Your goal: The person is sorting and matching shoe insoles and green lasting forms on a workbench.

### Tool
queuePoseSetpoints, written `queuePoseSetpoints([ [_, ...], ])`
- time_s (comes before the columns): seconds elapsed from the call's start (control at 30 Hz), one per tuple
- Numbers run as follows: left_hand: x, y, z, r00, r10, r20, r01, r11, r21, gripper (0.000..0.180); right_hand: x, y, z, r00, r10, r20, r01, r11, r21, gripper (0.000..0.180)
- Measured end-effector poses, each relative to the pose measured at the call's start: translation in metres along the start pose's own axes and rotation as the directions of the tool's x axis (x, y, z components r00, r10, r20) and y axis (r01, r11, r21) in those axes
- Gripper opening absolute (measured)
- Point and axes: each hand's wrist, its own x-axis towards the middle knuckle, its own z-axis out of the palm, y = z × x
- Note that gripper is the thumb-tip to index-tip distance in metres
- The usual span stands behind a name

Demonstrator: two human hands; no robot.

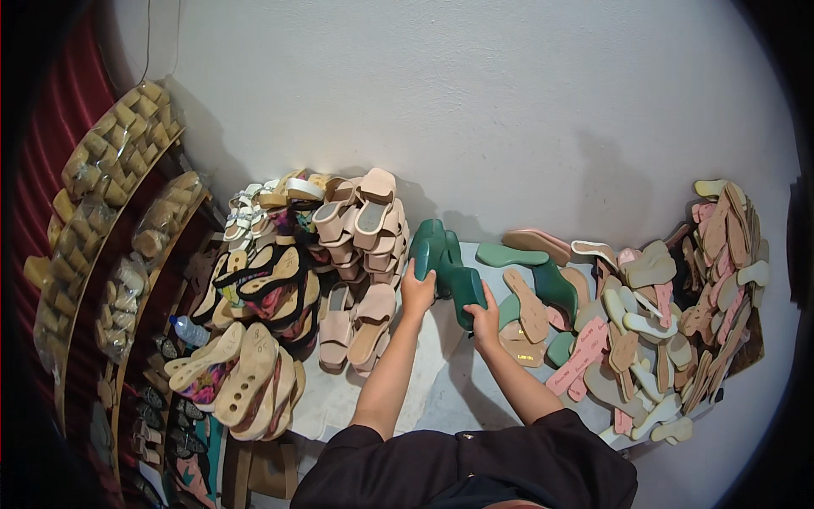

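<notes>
My left hand [416, 293] is closed round the near end of a dark green slip-on sandal [422, 261], its thumb along the side. In my right hand [484, 322] is a second green sandal [464, 287], tilted and gripped at its near end. Both are held over the white table, beside a stack of green sandals [431, 229] that they partly overlap. Left of my left hand stand piled beige sandals [375, 216]. Right of my right hand lie a loose tan insole [526, 301] and a green sandal piece [555, 288].
Wedge sandals [259, 360] with patterned straps fill the table's left side. A heap of loose soles and insoles [670, 314] covers the right. Shelves with bagged heel blocks [127, 127] stand at far left, near a plastic bottle [188, 331]. A white wall [475, 102] rises behind.
</notes>
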Motion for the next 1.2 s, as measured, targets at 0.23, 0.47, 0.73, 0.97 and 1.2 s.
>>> queuePoseSetpoints([
  [0.23,0.040,-0.030,0.009,0.996,-0.086,-0.014,0.088,0.988,0.124,0.060,0.078,0.013,0.015,0.993,-0.121,-0.015,0.110,0.944,-0.312,0.072],
  [0.47,0.048,-0.042,0.021,0.991,-0.119,-0.062,0.130,0.960,0.247,0.064,0.120,0.038,0.048,0.991,-0.131,-0.011,0.107,0.853,-0.510,0.073],
  [0.73,0.054,-0.048,0.030,0.995,0.017,-0.102,0.012,0.960,0.278,0.056,0.141,0.063,0.057,0.995,-0.089,-0.051,0.045,0.826,-0.562,0.074],
  [0.97,0.060,-0.034,0.028,0.987,-0.008,-0.158,0.044,0.973,0.226,0.051,0.141,0.060,0.067,0.995,-0.100,-0.011,0.067,0.744,-0.665,0.076],
  [1.2,0.050,-0.050,0.022,0.985,0.058,-0.165,-0.021,0.975,0.220,0.062,0.147,0.070,0.051,0.969,-0.221,0.108,0.240,0.764,-0.599,0.084],
])
